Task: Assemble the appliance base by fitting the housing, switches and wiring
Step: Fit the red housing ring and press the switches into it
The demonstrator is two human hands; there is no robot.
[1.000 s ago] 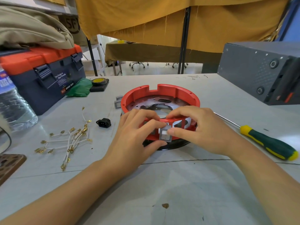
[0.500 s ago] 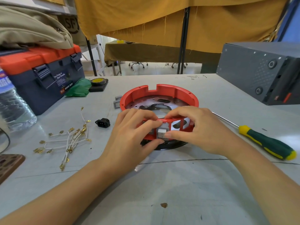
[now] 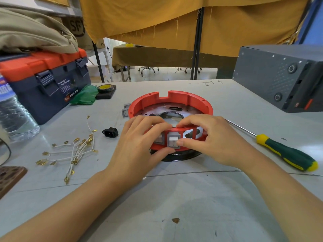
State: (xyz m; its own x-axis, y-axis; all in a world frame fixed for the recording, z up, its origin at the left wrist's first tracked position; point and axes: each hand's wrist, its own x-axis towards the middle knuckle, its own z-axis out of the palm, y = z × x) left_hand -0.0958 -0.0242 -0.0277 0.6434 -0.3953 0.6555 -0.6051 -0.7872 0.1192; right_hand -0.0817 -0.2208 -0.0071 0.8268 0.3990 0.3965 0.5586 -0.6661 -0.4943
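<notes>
A round red housing [image 3: 172, 100] sits on a black base at the middle of the table. A grey rocker switch [image 3: 173, 140] sits in a window of its near wall. My left hand [image 3: 139, 145] grips the near rim, fingers curled over the top and thumb under the switch. My right hand [image 3: 209, 142] grips the rim too, its thumb pressing the switch face. Two more grey switches [image 3: 126, 110] lie left of the housing. White wires with brass terminals [image 3: 75, 151] and a black power socket [image 3: 110, 132] lie on the left.
A green and yellow screwdriver [image 3: 286, 152] lies at the right. A grey metal box [image 3: 283, 75] stands at the back right. A blue and orange toolbox [image 3: 45, 81], a water bottle [image 3: 14, 116], a green rag [image 3: 85, 96] and a tape roll [image 3: 104, 88] stand at the left.
The switch has gone deeper into the window of the housing wall under my right thumb. Both hands stay on the near rim.
</notes>
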